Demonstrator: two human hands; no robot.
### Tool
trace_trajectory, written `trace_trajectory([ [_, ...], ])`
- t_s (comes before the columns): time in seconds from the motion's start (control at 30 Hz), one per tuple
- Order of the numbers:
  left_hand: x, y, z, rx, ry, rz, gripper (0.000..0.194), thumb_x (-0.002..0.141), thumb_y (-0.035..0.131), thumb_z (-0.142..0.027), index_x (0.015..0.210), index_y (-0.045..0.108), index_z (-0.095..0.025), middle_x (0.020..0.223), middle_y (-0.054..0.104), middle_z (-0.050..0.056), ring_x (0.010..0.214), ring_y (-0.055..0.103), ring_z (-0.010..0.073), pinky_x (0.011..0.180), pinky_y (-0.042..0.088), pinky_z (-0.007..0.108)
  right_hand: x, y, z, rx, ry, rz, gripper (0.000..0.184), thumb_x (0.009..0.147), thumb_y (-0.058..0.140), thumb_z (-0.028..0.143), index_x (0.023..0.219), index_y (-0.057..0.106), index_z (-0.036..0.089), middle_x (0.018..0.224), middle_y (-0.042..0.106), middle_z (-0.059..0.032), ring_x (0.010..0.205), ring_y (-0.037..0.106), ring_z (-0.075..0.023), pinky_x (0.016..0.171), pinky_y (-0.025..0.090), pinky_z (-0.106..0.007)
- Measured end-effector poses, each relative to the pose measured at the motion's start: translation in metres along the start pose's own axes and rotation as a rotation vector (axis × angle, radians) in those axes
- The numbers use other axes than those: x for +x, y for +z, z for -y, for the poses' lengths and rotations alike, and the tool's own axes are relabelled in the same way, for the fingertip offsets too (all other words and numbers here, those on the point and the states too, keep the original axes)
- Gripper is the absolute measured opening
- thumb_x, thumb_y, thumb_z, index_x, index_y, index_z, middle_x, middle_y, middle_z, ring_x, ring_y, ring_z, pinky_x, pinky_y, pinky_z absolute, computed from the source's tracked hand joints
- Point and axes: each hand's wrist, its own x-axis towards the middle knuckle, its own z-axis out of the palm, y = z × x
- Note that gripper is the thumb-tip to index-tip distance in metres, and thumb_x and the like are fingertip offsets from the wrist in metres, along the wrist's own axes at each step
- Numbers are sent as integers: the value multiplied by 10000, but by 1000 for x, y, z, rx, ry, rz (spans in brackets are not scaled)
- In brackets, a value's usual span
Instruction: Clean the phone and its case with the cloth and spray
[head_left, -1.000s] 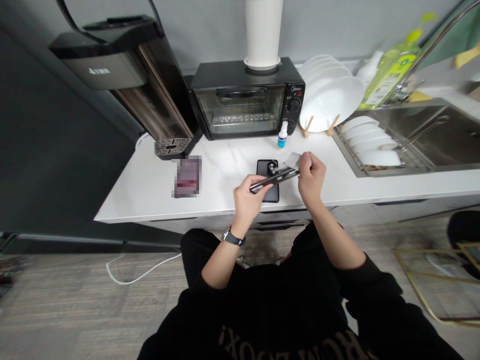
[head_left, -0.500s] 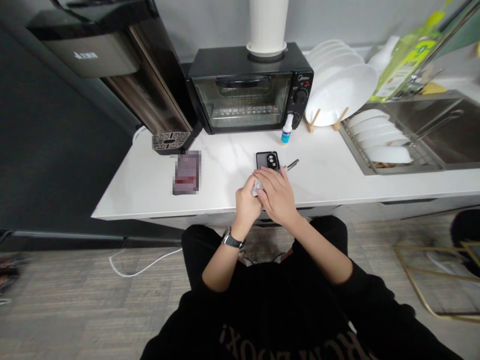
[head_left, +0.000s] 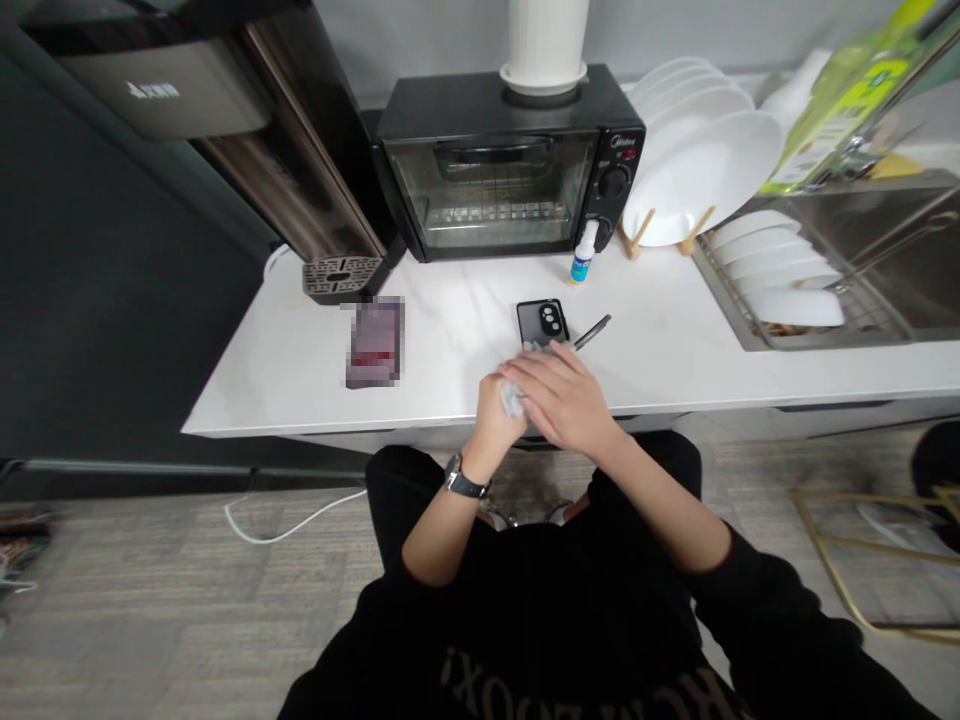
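My hands meet over the front edge of the white counter. My left hand, below a black-strapped wristwatch, is closed, its fingers mostly hidden. What it grips, if anything, cannot be made out. Across it lies my right hand, fingers together, pressing a crumpled whitish tissue between the two. Just beyond the fingers rests a black phone case with camera cut-outs. A slim dark pen-like tool points away to its right. Farther back stands a small spray bottle with a blue label.
A blurred-out flat item lies on the left, before a drink dispenser. Behind is a toaster oven carrying a white pot. Racked plates and a sink with dishes stand right.
My right hand has slid slightly over the left, and more of the tissue shows, including beyond the fingertips. The view has shifted a little; the counter items lie as before.
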Motion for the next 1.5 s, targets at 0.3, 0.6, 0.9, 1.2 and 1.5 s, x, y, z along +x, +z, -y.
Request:
trace_trajectory([
  [0.3, -3, -3, -11, 33, 171, 31, 338, 950, 672, -85, 1230, 755, -254, 1239, 807, 42, 1136, 779, 224, 1011, 621, 367, -13, -13, -44, -116, 279, -164, 401, 1075, 385, 262, 1030, 777, 192, 1026, 812, -84, 986, 697, -262, 1093, 480, -510],
  [0.6, -8, -5, -13, 279, 252, 140, 343, 917, 622, -7, 1202, 619, -198, 1635, 512, 156, 1585, 422, 299, 1268, 436, 539, -33, -7, -34, -60, 356, -15, 493, 1110, 381, 327, 1468, 650, 122, 1505, 671, -130, 1424, 613, -306, 1185, 497, -504],
  [0.9, -2, -6, -8, 331, 258, 228, 1086, 703, 972, -509, 1517, 338, -171, 1536, 545, 291, 1497, 515, 436, 1204, 485, 600, -34, 5, -26, -130, 485, -16, 572, 1093, 339, 303, 1608, 482, 101, 1656, 484, -177, 1558, 459, -364, 1254, 394, -656],
  [1.2, -7, -6, -13, 349, 184, 214, 985, 866, 777, -235, 1641, 174, -156, 1566, 501, 266, 1420, 591, 389, 1144, 542, 520, -47, -13, 5, 100, 178, 189, 551, 1121, 324, 320, 1631, 445, 146, 1683, 450, -118, 1589, 418, -266, 1296, 391, -576],
  [1.5, -4, -3, -15, 262, 137, 177, 1100, 869, 823, -401, 1671, 99, -195, 1476, 560, 235, 1341, 637, 371, 1046, 599, 503, -55, -22, -33, -71, 356, 84, 598, 1110, 400, 472, 1537, 562, 87, 1668, 450, -203, 1575, 425, -373, 1275, 365, -681],
])
